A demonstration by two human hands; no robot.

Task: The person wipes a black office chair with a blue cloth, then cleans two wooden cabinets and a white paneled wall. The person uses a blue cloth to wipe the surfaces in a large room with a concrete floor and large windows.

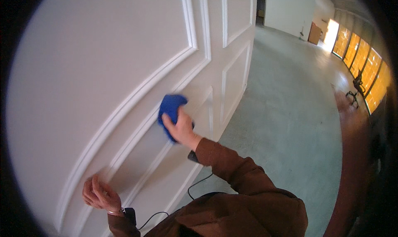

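Observation:
My right hand point(182, 127) grips a bunched blue cloth point(171, 104) and presses it to the white panelled wall point(124, 42). The cloth lies across the raised moulding strip point(149, 123), and part of it is hidden under my fingers. Lower and to the left, my left hand point(100, 193) is beside the moulding with its fingers loosely bent and a little apart. It holds nothing that I can see. Whether its fingertips touch the wall cannot be told.
Grey-green floor point(286, 96) stretches away to the right of the wall. A black office chair point(355, 87) stands by yellow-covered windows point(365, 56). Thin black cables point(199, 182) run near both my forearms. A brown board point(314, 33) leans near a bright doorway point(331, 36).

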